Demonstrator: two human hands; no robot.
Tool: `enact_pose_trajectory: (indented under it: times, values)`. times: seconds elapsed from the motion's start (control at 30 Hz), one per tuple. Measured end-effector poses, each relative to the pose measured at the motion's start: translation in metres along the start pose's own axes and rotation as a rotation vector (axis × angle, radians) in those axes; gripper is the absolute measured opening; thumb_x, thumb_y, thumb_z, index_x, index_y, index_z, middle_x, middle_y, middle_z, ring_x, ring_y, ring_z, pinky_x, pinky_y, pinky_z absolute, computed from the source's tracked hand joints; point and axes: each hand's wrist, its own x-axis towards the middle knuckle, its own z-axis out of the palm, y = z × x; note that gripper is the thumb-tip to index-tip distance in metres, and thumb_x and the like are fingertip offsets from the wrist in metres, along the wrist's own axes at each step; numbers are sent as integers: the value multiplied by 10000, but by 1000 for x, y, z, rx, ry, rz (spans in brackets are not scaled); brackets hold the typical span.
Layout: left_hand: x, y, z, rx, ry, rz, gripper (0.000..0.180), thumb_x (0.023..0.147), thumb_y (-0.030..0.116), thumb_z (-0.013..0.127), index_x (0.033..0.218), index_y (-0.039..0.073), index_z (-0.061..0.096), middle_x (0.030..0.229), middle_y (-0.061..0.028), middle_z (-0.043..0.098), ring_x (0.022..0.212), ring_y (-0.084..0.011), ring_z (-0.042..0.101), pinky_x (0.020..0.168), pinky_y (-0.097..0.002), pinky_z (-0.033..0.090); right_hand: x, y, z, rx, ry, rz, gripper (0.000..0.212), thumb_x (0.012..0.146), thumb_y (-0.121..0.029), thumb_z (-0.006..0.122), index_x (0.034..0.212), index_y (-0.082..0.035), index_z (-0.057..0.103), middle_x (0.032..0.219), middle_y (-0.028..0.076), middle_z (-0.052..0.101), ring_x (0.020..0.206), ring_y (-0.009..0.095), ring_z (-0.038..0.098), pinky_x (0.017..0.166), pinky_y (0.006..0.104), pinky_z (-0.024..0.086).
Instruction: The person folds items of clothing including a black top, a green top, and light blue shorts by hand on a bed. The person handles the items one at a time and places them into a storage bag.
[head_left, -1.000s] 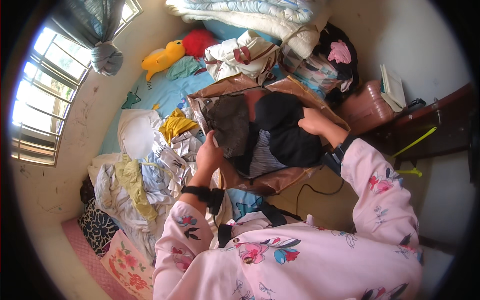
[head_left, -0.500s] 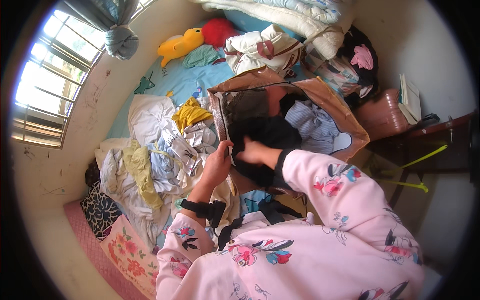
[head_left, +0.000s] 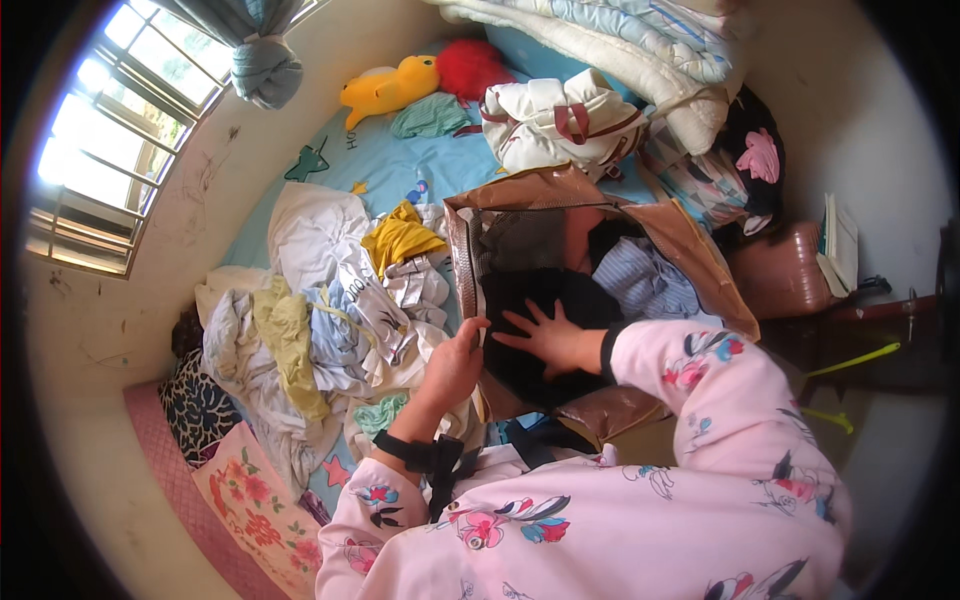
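A large brown storage bag [head_left: 700, 250] lies open on the bed. Inside it are a black garment [head_left: 545, 295], a grey one [head_left: 522, 240] and a blue striped one [head_left: 645, 280]. My left hand [head_left: 455, 365] grips the bag's near left rim. My right hand [head_left: 545, 335] lies flat with fingers spread on the black garment, pressing on it. Both wrists wear black straps and pink flowered sleeves.
A pile of loose clothes [head_left: 330, 320] lies left of the bag on the blue sheet [head_left: 380, 170]. A white bag [head_left: 555, 120], folded quilts [head_left: 620, 40] and a yellow plush toy [head_left: 385, 88] sit beyond. A dark table [head_left: 880, 330] stands right; the window [head_left: 100, 130] is left.
My right hand came from the far right of the bag to the near middle and now lies spread flat on the black garment. My left hand stays at the rim.
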Motion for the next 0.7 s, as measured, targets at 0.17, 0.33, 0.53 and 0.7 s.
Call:
enact_pose_trajectory:
  times: [0.17, 0.33, 0.53, 0.7]
  values:
    - [2, 10, 6, -64, -62, -81, 350, 730, 30, 461, 1063, 119, 402, 657, -187, 512, 669, -381, 517, 579, -422, 380, 54, -8, 71, -59, 153, 78, 930, 519, -297, 729, 1294, -274, 215, 1357, 120, 129, 1200, 454, 143, 816, 703, 195]
    - [2, 7, 18, -55, -113, -58, 357, 736, 31, 468, 1075, 118, 392, 658, -190, 510, 671, -392, 510, 569, -433, 371, 80, -10, 108, 101, 261, 195, 847, 492, -307, 742, 1235, -229, 343, 1318, 107, 219, 1221, 418, 104, 851, 702, 130]
    - [1, -2, 14, 26, -101, -99, 391, 728, 26, 460, 1098, 111, 369, 664, -207, 509, 679, -402, 507, 582, -444, 373, 97, -14, 96, 65, 163, 232, 858, 500, -338, 743, 1247, -239, 334, 1323, 91, 226, 1226, 411, 99, 869, 686, 131]
    - [-2, -5, 11, -14, 2, -195, 430, 727, 17, 456, 1135, 111, 355, 721, -198, 531, 703, -372, 531, 615, -399, 407, 66, -10, 45, 62, 27, 110, 834, 531, -369, 720, 1257, -233, 332, 1353, 88, 171, 1225, 413, 103, 865, 674, 165]
